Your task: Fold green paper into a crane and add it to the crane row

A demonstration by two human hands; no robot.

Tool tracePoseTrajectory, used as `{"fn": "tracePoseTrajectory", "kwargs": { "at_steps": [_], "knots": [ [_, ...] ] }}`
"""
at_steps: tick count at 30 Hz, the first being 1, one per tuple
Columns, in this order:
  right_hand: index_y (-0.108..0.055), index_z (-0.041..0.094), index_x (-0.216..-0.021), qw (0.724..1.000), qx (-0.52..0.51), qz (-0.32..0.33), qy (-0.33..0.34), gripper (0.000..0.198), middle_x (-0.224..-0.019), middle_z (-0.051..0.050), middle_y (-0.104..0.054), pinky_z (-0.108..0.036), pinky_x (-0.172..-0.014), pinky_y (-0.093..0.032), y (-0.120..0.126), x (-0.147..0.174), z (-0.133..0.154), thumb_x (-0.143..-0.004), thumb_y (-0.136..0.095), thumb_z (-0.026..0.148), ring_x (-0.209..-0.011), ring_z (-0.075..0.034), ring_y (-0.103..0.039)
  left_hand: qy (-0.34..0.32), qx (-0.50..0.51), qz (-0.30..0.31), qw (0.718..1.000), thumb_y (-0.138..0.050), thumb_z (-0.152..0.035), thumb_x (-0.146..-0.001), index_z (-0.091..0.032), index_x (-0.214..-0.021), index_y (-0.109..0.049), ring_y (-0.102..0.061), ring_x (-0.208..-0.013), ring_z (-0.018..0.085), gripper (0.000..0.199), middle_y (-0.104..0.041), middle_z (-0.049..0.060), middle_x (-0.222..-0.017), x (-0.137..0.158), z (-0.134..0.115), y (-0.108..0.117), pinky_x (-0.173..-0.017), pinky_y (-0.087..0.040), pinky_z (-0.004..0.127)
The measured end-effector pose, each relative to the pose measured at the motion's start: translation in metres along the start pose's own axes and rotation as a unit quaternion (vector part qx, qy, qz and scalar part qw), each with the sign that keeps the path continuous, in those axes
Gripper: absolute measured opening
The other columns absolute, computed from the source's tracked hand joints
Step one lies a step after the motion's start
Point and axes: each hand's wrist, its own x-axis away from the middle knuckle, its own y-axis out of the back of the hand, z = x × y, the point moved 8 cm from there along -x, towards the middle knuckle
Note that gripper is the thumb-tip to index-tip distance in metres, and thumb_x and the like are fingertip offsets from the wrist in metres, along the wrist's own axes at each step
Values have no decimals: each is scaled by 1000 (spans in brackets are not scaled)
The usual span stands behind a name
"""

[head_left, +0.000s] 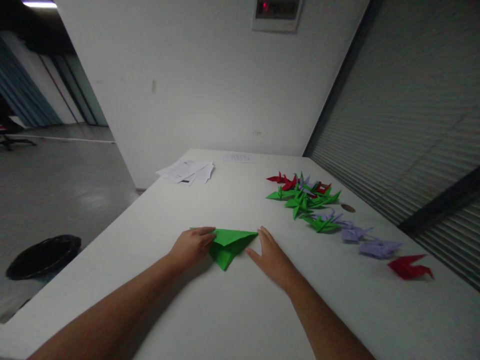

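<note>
A sheet of green origami paper (229, 245), folded with a point toward me, lies on the white table (232, 315). My left hand (192, 246) is closed over the paper's left part, its fingers together on the upper edge and hiding most of that side. My right hand (273, 256) is at the paper's right corner, thumb and fingers apart with a gap between them. Its fingertips are beside or just touching that corner; I cannot tell which.
Folded green cranes (299, 202), red ones and purple ones (379, 248) cluster along the table's right side. A red crane (409, 266) sits nearest. Printed sheets (185, 171) lie at the back left. A black-lined bin (43, 257) stands on the floor at left; window blinds (405, 105) border the right.
</note>
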Motion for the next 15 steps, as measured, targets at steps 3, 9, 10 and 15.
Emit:
{"fn": "tracePoseTrajectory", "kwargs": {
  "at_steps": [3, 9, 10, 15],
  "knots": [
    [-37, 5, -152, 989, -116, -90, -34, 85, -160, -29, -37, -52, -123, -34, 2, -4, -9, -84, -63, 50, -150, -37, -38, 20, 22, -44, 999, -49, -20, -98, -21, -121, -75, -76, -106, 25, 35, -73, 8, -130, 3, 8, 8, -95, -63, 41],
    [-47, 17, -132, 892, -415, -129, -122, 78, -127, -24, -68, -51, -100, -56, -32, -6, -13, -74, -75, 60, -121, -37, -67, 45, 95, -141, 984, -48, -21, -96, -18, -114, -78, -77, -101, 23, 35, -78, 9, -118, 8, 19, 21, -93, -64, 39],
    [-51, 19, -124, 877, -454, -120, -102, 71, -122, -21, -72, -51, -100, -56, -35, -6, -6, -71, -77, 60, -118, -36, -69, 45, 105, -159, 981, -48, -21, -96, -18, -113, -78, -77, -101, 23, 34, -78, 9, -117, 9, 20, 24, -93, -64, 39],
    [-63, 18, -108, 827, -558, -38, -61, 57, -113, -15, -77, -48, -95, -58, -40, -3, 27, -68, -87, 51, -105, -32, -74, 68, 152, -214, 962, -52, -25, -95, -18, -108, -79, -77, -99, 23, 31, -79, 9, -114, 14, 19, 41, -88, -64, 38]
  ]
}}
